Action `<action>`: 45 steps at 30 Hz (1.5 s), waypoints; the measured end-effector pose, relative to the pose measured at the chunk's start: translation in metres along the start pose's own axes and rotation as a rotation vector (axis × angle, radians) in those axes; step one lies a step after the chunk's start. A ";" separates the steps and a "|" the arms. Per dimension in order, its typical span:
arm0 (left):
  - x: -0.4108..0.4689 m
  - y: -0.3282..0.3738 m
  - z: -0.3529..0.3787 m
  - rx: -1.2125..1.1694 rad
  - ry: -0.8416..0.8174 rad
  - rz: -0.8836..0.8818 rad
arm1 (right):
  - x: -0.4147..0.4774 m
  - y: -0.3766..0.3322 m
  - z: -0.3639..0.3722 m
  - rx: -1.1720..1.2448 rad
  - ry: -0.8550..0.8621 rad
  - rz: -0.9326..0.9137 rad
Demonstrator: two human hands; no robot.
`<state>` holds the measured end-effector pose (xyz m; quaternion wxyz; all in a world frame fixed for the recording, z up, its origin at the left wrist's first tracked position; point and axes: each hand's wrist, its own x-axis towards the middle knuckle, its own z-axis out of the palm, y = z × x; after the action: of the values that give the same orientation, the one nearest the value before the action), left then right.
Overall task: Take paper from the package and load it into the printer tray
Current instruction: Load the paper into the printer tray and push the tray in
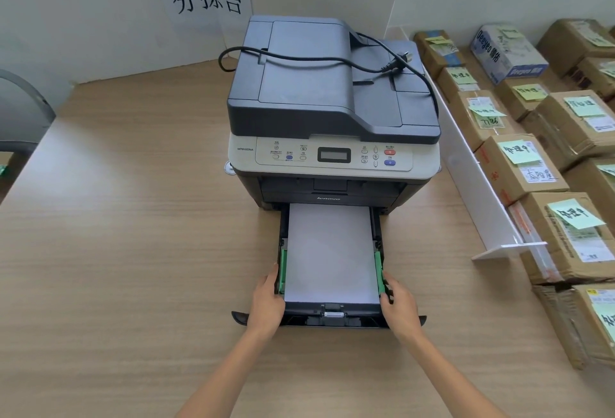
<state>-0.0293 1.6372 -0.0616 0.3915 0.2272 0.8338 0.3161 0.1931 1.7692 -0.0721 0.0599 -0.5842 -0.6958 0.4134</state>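
Note:
A grey and white printer stands on the wooden table. Its black paper tray is pulled out toward me. A stack of white paper lies flat in the tray between two green side guides. My left hand grips the tray's left wall near its front corner. My right hand grips the right wall, fingers by the green guide. No paper package is in view.
A black power cord lies coiled on the printer lid. A white divider runs along the table's right side, with several labelled cardboard boxes beyond it. A paper sign hangs on the back wall. A chair stands at left.

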 end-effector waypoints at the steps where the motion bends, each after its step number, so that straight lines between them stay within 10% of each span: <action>1: -0.001 0.000 0.001 0.004 -0.004 -0.004 | 0.001 0.001 -0.001 0.004 -0.001 -0.001; 45: 0.007 -0.010 0.001 0.086 -0.029 0.020 | 0.006 0.006 0.001 0.063 0.031 0.052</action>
<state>-0.0335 1.6350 -0.0728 0.3901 0.2566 0.8387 0.2804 0.1955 1.7738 -0.0788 0.0785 -0.6062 -0.6660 0.4275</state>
